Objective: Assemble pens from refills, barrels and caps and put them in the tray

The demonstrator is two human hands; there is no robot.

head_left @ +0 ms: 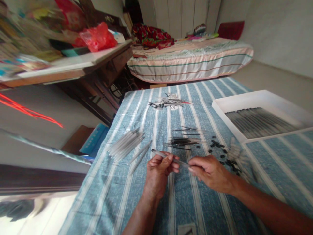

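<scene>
My left hand (158,173) is closed round the middle of a slim pen (180,162) with a clear grey barrel and a dark end at the upper left. At the pen's lower right end, my right hand (211,171) pinches it between thumb and fingers. Just beyond my hands lies a bundle of thin black pen refills (183,141). A stack of pale, translucent pen barrels (127,143) is to the left, with a couple of loose barrels (139,156) beside it. Small black plugs (216,143) and blurred clear pen caps (236,153) are scattered near my right hand.
A white box (269,95) at the right holds a row of pens (259,122). Farther back on the striped blue cloth (161,125) lies a mixed pile of pen parts (168,102). A cluttered desk (97,60) stands left; a bed (190,62) is beyond.
</scene>
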